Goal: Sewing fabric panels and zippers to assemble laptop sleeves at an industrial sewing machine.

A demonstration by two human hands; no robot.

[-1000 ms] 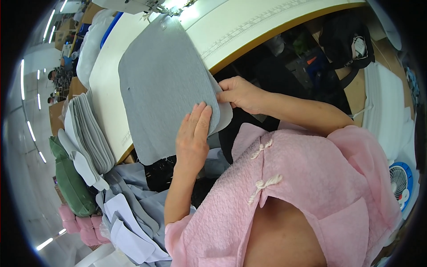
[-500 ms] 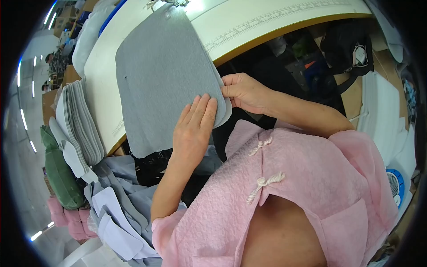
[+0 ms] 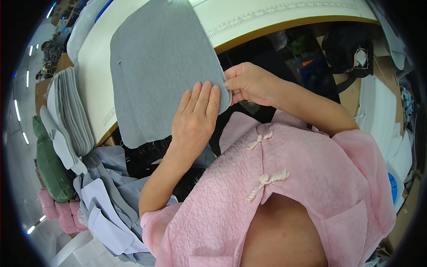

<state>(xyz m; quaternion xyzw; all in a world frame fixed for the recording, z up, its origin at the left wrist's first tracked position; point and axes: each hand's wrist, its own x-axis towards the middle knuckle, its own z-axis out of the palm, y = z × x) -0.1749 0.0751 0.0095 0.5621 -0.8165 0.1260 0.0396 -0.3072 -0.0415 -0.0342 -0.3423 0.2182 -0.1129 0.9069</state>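
A grey fabric piece (image 3: 155, 53) with rounded corners lies at the front edge of the white worktable (image 3: 289, 15), overhanging it. My left hand (image 3: 193, 120) rests on its lower right part, palm down with the fingers extended. At the piece's right edge, my right hand (image 3: 252, 86) pinches the grey fabric, where a thin paler layer shows along the edge; some of the fingertips are hidden under it.
Stacked grey cut pieces (image 3: 75, 115), a green bundle (image 3: 51, 169) and pink bundles (image 3: 62, 211) are on the left. Lilac-white pieces (image 3: 104, 218) lie on loose grey cloth below them. A black bag (image 3: 342, 49) and white padding (image 3: 373, 115) are at the right.
The paler layer that stuck out at the right edge now sits mostly under the grey piece. The view has shifted, putting the machine at the top out of sight.
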